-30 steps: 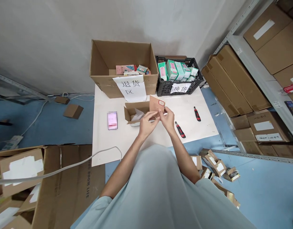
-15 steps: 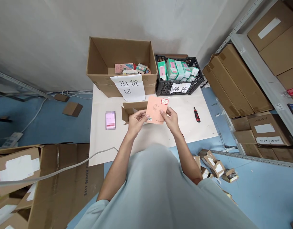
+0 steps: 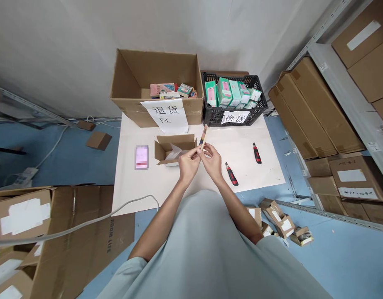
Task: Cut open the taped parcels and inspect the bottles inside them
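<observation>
Booklet [image 3: 204,136] edge-on in left hand [image 3: 188,164], right hand [image 3: 212,162] — open carton [image 3: 159,151] beside.

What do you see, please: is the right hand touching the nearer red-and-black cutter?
Apart: the head view shows white tabletop between right hand and cutter.

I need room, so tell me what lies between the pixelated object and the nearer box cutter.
In the head view, the small open carton, then the left hand and the right hand, together holding a thin flat item.
</observation>
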{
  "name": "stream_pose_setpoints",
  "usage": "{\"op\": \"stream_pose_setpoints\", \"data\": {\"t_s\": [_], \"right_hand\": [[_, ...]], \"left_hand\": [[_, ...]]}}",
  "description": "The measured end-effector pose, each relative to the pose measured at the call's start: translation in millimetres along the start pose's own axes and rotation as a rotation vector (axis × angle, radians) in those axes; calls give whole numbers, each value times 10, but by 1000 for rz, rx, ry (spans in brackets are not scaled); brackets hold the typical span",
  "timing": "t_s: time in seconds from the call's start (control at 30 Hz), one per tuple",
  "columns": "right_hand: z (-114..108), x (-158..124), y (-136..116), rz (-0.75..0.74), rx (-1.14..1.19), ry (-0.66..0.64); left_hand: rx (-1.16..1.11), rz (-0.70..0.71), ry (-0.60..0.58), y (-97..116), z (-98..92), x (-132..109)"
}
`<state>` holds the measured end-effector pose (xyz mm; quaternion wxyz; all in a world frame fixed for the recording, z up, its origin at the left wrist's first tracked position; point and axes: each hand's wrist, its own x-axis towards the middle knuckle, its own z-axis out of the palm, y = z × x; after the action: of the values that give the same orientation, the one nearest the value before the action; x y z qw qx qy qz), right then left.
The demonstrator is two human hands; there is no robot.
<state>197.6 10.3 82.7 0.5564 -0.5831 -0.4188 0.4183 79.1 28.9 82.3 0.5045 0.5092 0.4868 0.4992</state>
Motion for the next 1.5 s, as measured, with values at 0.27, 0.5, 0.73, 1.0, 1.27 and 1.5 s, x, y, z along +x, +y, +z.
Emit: {"op": "stream_pose_setpoints", "data": {"t_s": [0.27, 0.5, 0.73, 1.0, 1.27, 1.5], "right_hand": [[-420, 277, 103, -11, -35, -22], [-721, 385, -128, 17, 71, -193], [-666, 427, -110, 10, 113, -252], [-608, 467, -181, -81, 97, -266], [-483, 445, -421, -189, 70, -332], [-344, 493, -423, -123, 24, -292]], "left_hand": [[-92, -78, -54, -45, -76, 156], [-45, -59, 84, 176, -409, 402], [-37, -82, -117, 325, -281, 376], [95, 87, -172, 429, -450, 472], [185, 226, -139, 519, -685, 516], [18, 40, -97, 487, -802, 537]]}}
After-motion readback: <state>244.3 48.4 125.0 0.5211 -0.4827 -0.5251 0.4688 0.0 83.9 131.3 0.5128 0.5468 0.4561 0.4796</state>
